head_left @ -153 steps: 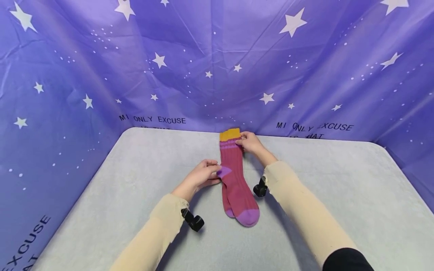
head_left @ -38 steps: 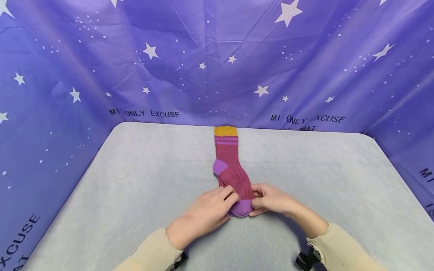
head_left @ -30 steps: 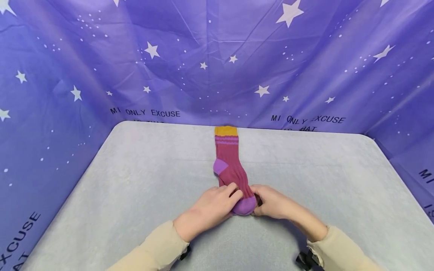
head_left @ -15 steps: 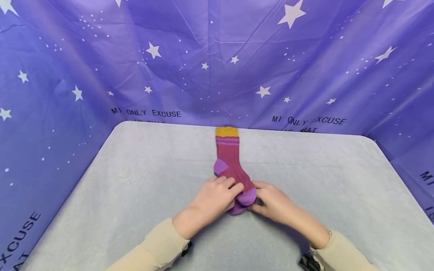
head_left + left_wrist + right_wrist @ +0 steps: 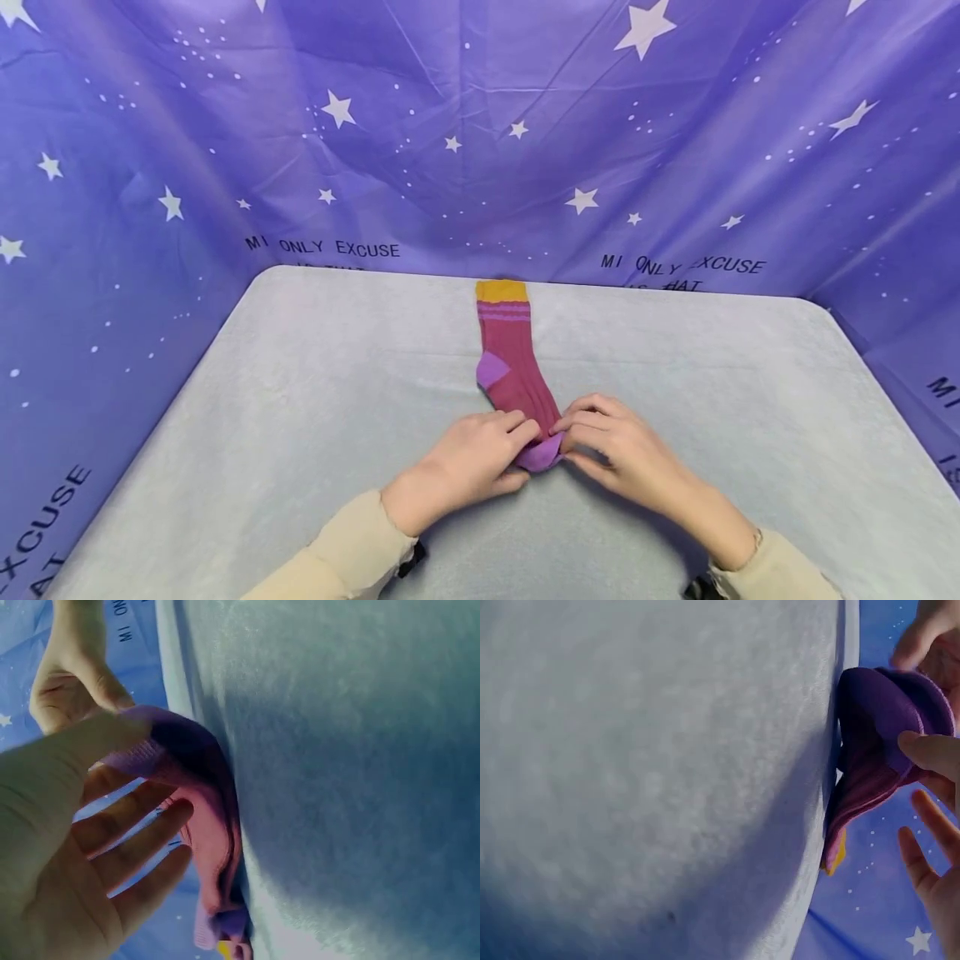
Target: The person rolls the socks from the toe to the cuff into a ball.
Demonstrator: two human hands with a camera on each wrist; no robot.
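A pair of maroon ribbed socks point(image 5: 517, 358) lies stacked on the table, its yellow cuff point(image 5: 502, 291) at the far edge and its purple toe end point(image 5: 542, 456) towards me. My left hand point(image 5: 465, 458) pinches the left side of the toe end between thumb and forefinger; in the left wrist view its other fingers spread beside the socks point(image 5: 206, 825). On the other side, my right hand point(image 5: 630, 454) pinches the toe end too. The right wrist view shows the purple toes point(image 5: 885, 705) raised off the table and bent, in layers. The lower sock is mostly hidden in the head view.
The grey cloth-covered table point(image 5: 300, 375) extends around the socks on both sides. Behind and beside it hangs a purple curtain point(image 5: 420, 167) with white stars and printed words. A black wrist camera point(image 5: 701, 587) sits under my right sleeve.
Both hands have come from the cuff and heel down to the toe end. Half a second ago the two toes lay apart; now they are together and lifted, with the right hand higher over them.
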